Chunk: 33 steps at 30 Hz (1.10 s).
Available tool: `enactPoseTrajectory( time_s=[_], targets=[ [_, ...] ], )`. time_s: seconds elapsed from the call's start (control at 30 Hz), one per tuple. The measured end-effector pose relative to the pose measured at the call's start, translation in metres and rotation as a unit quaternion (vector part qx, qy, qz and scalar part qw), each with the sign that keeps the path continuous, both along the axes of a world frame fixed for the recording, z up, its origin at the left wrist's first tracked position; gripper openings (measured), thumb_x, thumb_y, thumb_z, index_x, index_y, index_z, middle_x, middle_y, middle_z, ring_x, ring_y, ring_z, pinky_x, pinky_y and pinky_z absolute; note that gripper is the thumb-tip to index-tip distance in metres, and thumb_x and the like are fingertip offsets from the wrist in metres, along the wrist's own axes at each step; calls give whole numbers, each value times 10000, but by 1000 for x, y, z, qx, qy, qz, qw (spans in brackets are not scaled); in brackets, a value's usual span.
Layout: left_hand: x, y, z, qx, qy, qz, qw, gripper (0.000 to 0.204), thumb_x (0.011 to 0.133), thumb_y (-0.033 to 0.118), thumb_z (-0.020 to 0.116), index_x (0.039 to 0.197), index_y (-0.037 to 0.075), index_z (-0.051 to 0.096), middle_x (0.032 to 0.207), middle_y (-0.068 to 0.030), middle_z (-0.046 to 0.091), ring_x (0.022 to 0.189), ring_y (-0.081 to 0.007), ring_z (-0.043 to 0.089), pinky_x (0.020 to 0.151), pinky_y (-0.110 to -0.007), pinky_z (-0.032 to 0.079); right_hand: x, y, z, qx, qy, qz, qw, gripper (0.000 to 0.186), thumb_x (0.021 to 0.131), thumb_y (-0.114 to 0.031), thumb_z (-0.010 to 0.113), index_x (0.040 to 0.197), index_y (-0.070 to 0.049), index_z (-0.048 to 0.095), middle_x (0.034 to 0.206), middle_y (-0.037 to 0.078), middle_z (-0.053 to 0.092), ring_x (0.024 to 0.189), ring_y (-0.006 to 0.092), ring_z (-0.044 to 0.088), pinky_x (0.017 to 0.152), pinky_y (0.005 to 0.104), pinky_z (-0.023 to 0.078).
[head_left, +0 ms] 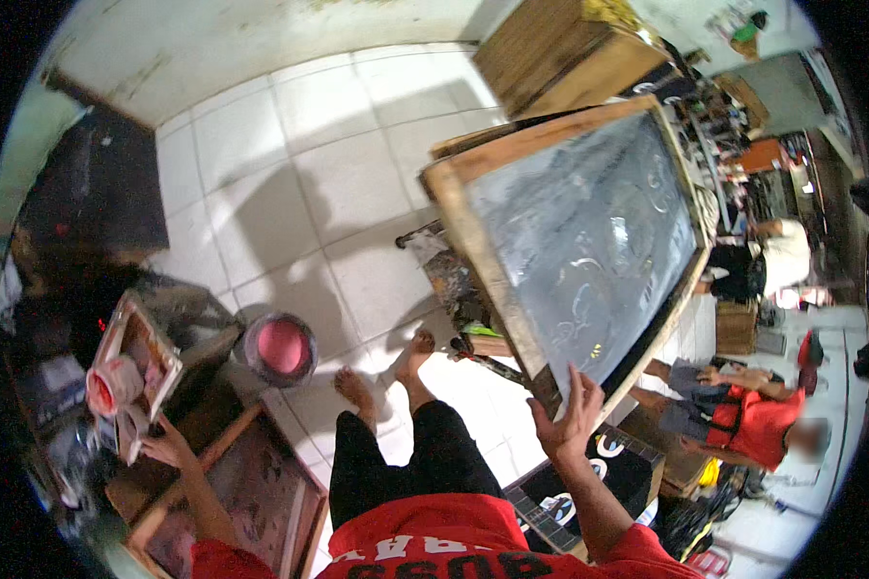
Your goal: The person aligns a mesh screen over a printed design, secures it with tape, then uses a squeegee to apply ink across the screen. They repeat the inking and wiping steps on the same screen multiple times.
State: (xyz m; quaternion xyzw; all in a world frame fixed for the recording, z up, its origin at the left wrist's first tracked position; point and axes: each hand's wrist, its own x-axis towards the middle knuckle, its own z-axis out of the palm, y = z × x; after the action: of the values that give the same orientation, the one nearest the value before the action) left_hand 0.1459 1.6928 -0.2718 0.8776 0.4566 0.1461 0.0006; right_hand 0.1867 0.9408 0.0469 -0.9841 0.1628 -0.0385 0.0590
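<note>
My left hand [169, 446] reaches to the lower left, fingers closed on a pale, stained object [130, 434] I cannot make out, beside a pink-smeared white tub [113, 384] and a small stained frame [156, 343]. My right hand [572, 415] is open, fingers apart, at the lower edge of a large wooden screen frame [449, 193] with grey mesh [579, 241]; I cannot tell whether the fingertips touch it. The big frame leans at an angle on a dark stand [439, 265]. A bowl of pink paint [282, 349] sits left of my feet.
Another wooden screen [314, 511] lies at lower left. A dark cabinet [101, 183] and wooden boxes [541, 53] line the room. A person in red [748, 425] and one in white [782, 256] are at the right. Dark printed panels [618, 492] lie right of my legs.
</note>
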Motion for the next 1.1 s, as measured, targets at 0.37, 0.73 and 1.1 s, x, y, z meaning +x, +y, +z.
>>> enactPoseTrajectory(
  time_s=[0.37,0.73,1.1],
  targets=[
    [5,-276,-8,-217,137,-264,930,942,914,419,774,1608,-12,306,1687,-323,148,1544,-499,212,1253,-565,261,10,-1,7,60,-51,-24,997,541,682,-228,921,1116,-49,652,959,134,566,903,346,569,766,453,496],
    [95,-290,36,-257,147,-318,901,833,947,347,742,1576,-44,361,1699,-296,146,1554,-465,214,1266,-527,247,49,-63,308,209,-135,-89,965,666,696,-185,939,1244,70,658,1107,105,715,1000,190,687,907,316,534],
    [84,-304,55,-291,243,-272,884,840,946,334,740,1577,-61,350,1701,-295,132,1564,-432,206,1277,-503,226,67,-76,326,245,-130,-158,948,841,643,-321,956,1314,52,614,1132,119,712,1047,222,713,971,335,539]
  ],
)
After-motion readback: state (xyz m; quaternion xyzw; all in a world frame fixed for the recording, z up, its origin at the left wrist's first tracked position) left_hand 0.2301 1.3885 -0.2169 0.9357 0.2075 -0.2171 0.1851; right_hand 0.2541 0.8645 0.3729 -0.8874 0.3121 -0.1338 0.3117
